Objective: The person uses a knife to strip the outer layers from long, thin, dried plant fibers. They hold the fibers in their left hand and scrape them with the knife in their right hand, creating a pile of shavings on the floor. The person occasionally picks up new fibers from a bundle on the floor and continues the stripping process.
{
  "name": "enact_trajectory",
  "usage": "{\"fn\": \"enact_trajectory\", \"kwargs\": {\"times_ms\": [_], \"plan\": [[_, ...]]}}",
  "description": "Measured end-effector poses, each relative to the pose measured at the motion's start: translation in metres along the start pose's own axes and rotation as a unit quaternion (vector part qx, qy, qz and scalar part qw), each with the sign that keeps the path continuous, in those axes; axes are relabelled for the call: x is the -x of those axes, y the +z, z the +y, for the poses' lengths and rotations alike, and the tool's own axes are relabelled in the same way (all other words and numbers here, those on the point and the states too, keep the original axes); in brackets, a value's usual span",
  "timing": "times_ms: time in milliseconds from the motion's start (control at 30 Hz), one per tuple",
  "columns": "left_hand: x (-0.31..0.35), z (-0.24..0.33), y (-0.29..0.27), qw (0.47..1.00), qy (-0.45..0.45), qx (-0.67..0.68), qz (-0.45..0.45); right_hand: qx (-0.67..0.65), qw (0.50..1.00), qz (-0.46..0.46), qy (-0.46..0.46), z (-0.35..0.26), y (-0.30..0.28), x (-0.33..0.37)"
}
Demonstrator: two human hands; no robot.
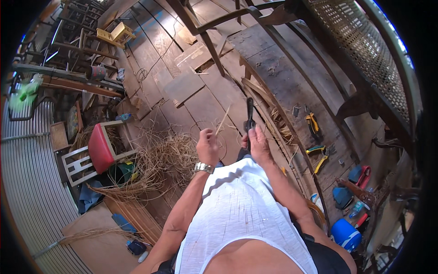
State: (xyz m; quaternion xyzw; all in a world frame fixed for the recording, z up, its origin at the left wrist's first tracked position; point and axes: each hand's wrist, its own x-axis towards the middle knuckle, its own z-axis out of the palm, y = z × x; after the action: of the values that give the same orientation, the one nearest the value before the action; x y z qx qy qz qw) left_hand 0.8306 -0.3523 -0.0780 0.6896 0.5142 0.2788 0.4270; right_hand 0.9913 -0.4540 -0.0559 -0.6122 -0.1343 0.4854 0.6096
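One strip pinched in left grip, dark tool clasped in right grip, blue floor marks

Wooden floor, brightly lit at top, corrugated wall at left, red-seated chair near it, yellow chair farther off, dark furniture crowded upper left, cane panel upper right

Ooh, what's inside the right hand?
The right hand holds a long dark tool. Its far part sticks out past the hand; the gripped part is covered, so I can't tell its shape there.
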Motion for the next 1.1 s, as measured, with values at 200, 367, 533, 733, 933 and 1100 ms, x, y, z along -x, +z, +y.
{"fn": "enact_trajectory", "kwargs": {"times_ms": [200,367,533,733,933,1100], "plan": [[0.021,-0.043,-0.022,0.957,-0.200,0.210,-0.024,0.283,0.938,0.197,-0.034,-0.003,-0.053,-0.026],[0.046,-0.045,-0.038,0.928,-0.299,0.218,-0.050,0.265,0.947,0.168,0.069,-0.031,-0.070,-0.018],[0.046,-0.048,-0.044,0.920,-0.308,0.237,-0.044,0.343,0.926,0.158,-0.018,-0.024,-0.079,-0.017],[0.036,-0.038,-0.039,0.904,-0.313,0.286,-0.045,0.415,0.891,0.175,-0.046,-0.022,-0.077,-0.020],[0.039,-0.031,-0.035,0.900,-0.329,0.279,-0.066,0.336,0.930,0.149,0.010,-0.025,-0.069,-0.015],[0.042,-0.036,-0.036,0.899,-0.327,0.283,-0.072,0.310,0.946,0.088,0.029,-0.026,-0.068,-0.009]]}}
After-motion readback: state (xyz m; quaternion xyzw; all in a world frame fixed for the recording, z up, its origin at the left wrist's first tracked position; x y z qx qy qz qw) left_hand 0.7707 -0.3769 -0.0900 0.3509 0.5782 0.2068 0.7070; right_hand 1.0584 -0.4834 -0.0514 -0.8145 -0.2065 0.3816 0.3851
